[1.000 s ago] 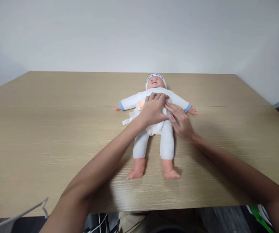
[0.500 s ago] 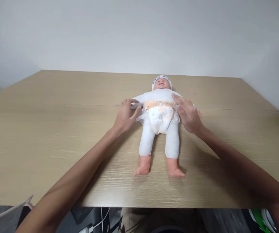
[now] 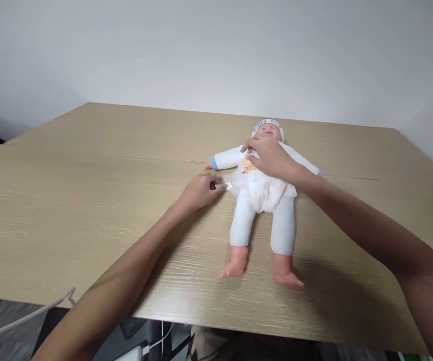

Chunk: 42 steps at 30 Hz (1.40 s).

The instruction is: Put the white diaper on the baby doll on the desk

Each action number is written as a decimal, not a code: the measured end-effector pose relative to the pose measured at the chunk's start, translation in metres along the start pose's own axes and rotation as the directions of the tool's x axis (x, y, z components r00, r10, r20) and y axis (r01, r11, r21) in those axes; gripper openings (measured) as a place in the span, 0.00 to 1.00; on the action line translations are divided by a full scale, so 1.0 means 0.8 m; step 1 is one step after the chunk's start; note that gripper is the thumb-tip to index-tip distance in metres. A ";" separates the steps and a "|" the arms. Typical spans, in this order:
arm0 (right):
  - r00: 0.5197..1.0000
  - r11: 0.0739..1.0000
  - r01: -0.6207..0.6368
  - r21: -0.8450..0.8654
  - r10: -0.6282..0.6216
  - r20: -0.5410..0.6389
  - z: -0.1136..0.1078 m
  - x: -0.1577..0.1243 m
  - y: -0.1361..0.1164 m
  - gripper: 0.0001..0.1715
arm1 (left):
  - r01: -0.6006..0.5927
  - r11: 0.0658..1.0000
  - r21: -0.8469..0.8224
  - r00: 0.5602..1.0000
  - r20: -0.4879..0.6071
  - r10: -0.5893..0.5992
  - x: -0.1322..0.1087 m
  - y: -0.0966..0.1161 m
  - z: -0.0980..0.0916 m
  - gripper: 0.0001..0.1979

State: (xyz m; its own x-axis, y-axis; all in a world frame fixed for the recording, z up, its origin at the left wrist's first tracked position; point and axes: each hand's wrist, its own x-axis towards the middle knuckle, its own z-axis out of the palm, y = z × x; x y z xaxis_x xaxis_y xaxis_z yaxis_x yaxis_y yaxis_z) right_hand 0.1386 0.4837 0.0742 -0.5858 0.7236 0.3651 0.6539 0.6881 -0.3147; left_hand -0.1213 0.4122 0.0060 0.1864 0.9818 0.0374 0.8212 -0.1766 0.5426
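Note:
A baby doll [image 3: 282, 225] in a white suit and a lettered white cap lies on its back, feet towards me. Around its hips is a white diaper [image 3: 263, 190] with an orange printed front band, part of which my right hand covers. At the doll's side, my left hand [image 3: 201, 190] pinches the diaper's white side tab [image 3: 228, 185], pulling it outward. My right hand [image 3: 271, 156] is over the doll's chest and the top of the diaper, its fingers curved and apart from the thumb. Whether those fingertips touch the diaper, I cannot tell.
The doll lies on a light wooden table [image 3: 88, 210] with a seam across it. Behind stands a plain pale wall [image 3: 216, 55]. Below the near edge are a white cable [image 3: 31, 317] and dark items on the floor.
My left hand has closed on the diaper's side tab and drawn it outward. My right hand has moved from the doll's far side across its chest. The view has shifted slightly.

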 end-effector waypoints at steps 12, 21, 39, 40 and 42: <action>0.971 0.963 0.226 0.149 -0.234 0.040 -0.014 -0.042 -0.015 0.22 | -0.038 0.760 -0.648 0.999 -0.044 0.013 0.023 0.054 -0.009 0.24; 0.987 0.950 -0.081 0.302 0.118 -0.105 -0.012 -0.066 0.007 0.25 | -0.093 0.703 -0.705 0.996 -0.073 0.059 0.058 0.114 0.025 0.25; 0.949 0.882 -0.265 0.390 0.310 -0.057 -0.006 -0.063 -0.001 0.18 | -0.239 0.393 -0.888 0.955 -0.140 0.263 0.062 0.084 0.054 0.29; 0.945 0.883 -0.276 0.378 0.322 -0.062 -0.006 -0.063 -0.004 0.19 | -0.244 0.387 -0.889 0.953 -0.146 0.264 0.061 0.082 0.055 0.29; 0.939 0.886 -0.294 0.360 0.339 -0.067 -0.006 -0.063 -0.008 0.23 | -0.261 0.380 -0.887 0.951 -0.169 0.260 0.059 0.082 0.056 0.30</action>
State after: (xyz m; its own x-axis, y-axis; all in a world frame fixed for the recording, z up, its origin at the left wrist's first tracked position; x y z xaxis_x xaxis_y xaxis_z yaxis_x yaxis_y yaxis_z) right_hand 0.1662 0.4421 0.0617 -0.2961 0.9084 0.2952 0.5788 0.4165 -0.7011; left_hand -0.0346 0.4438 0.0057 0.2999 0.8993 0.3182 -0.2156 -0.2610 0.9410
